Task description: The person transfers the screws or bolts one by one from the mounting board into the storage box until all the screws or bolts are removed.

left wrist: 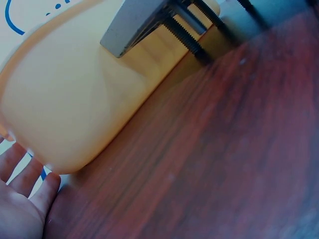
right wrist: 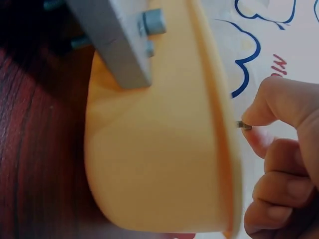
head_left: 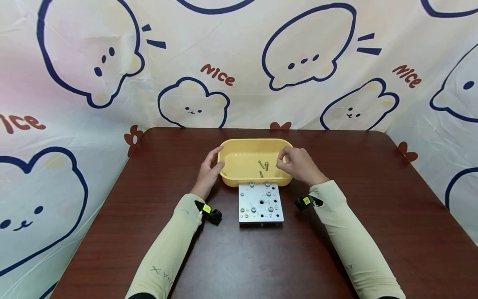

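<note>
My right hand (head_left: pixel 296 164) is above the right end of a yellow plastic basin (head_left: pixel 257 182). Its thumb and index finger pinch a small metal screw (right wrist: pixel 244 125), whose end shows in the right wrist view; the remaining fingers are folded. My left hand (head_left: pixel 209 172) touches the basin's left end, with thumb and fingers spread fairly straight against the side. Inside the basin lie a long screw (head_left: pixel 261 164), a socket-head screw (head_left: pixel 267 166) and a shorter screw (head_left: pixel 261 174). A silver metal plate (head_left: pixel 254 201) with holes and several screws stands directly in front of the basin.
The plate is raised above the brown wooden table (head_left: pixel 179 162), with threaded bolts (left wrist: pixel 184 37) sticking out beneath it. A curtain (head_left: pixel 246 50) with cartoon drawings hangs behind the table and along its sides. Small black cameras (head_left: pixel 214 216) are strapped to both wrists.
</note>
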Motion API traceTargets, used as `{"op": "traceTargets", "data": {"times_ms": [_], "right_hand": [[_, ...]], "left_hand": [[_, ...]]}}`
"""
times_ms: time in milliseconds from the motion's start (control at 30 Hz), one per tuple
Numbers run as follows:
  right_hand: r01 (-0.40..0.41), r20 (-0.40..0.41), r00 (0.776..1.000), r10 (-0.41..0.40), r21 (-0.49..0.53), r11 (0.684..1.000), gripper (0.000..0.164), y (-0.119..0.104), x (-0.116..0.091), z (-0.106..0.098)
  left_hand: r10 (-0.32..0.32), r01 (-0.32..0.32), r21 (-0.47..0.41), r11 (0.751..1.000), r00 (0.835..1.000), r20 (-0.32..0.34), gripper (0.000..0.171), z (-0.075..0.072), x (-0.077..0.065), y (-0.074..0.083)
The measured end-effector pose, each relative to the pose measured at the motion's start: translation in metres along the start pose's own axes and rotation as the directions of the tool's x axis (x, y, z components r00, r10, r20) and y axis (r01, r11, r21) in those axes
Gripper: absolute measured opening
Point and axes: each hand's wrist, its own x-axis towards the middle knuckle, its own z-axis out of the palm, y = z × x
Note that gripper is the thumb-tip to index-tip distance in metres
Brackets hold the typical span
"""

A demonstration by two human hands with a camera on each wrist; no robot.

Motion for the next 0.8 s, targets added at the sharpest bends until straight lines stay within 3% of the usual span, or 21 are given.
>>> {"op": "traceTargets", "data": {"times_ms": [267,500,800], "right_hand": [[0.009,-0.009,1.000,-0.009,-0.011,1.000,0.007,0.009,0.007,0.009],[0.037,-0.004,0.999,-0.038,-0.079,0.996,0.007,0.010,0.017,0.018],[0.027,-0.003,1.000,-0.028,-0.124,0.992,0.009,0.013,0.020,0.027]], "left_hand": [[0.016,-0.016,-0.022,1.000,1.000,0.016,0.048,0.002,0.002,-0.001],[0.024,-0.024,-0.035,0.999,1.000,0.006,0.048,0.000,0.001,-0.002],[0.009,-0.009,-0.011,1.000,1.000,0.014,0.049,0.001,0.001,-0.001]]}}
